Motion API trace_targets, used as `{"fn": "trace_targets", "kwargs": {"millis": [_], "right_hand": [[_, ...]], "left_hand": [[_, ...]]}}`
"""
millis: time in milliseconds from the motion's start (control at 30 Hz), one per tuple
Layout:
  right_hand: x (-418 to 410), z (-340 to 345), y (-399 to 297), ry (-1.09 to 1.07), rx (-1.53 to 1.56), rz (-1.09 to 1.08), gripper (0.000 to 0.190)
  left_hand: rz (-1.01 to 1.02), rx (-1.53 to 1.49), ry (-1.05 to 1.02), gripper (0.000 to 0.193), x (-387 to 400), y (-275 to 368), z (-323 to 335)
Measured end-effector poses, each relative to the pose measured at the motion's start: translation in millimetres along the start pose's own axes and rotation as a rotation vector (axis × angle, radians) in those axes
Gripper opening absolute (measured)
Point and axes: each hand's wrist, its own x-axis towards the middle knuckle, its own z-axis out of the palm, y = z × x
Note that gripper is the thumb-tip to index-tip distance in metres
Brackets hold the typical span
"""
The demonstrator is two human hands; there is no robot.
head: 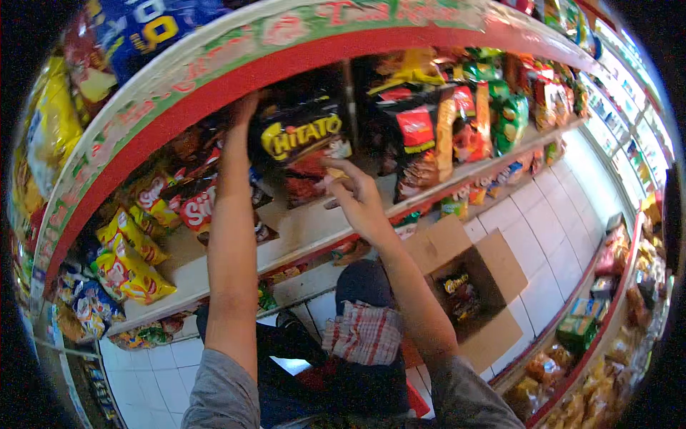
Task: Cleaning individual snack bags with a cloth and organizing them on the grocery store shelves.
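Note:
My left hand (246,107) reaches up into the shelf at the left edge of a black Chitato snack bag (300,131); its fingers are in shadow, so their grip cannot be told. In front of the bag's lower right part is my right hand (351,190), fingers spread and slightly bent, thumb apart from the index finger. The bag stands upright on the shelf (300,222). Red and dark snack bags (196,210) lie left of it, behind my left forearm. Farther left are yellow snack bags (134,271).
An open cardboard box (501,268) with a Chitato bag (459,295) inside stands on the tiled floor at the lower right. A red and green shelf banner (300,32) curves overhead. Another stocked shelf (605,300) runs along the right. A checked cloth (363,332) lies by my legs.

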Motion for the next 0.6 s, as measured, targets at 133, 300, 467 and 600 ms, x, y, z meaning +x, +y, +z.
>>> {"fn": "trace_targets", "kwargs": {"millis": [133,300,467,600], "right_hand": [[-54,-46,-10,-0.031,-0.11,-0.066,0.029],[-149,-137,39,0.328,-0.114,0.177,0.028],[-287,-268,140,0.878,-0.891,0.511,0.04],[-356,-326,192,0.775,-1.333,0.798,0.063]], "left_hand": [[-0.612,-0.394,-0.086,0.073,-16,61,-91],[-0.537,-0.635,-0.012,0.051,-15,206,-304],[-0.415,-0.89,-0.267,0.046,-93,281,-365],[-0.399,-1.064,-0.463,0.046,-125,286,-384]]}}
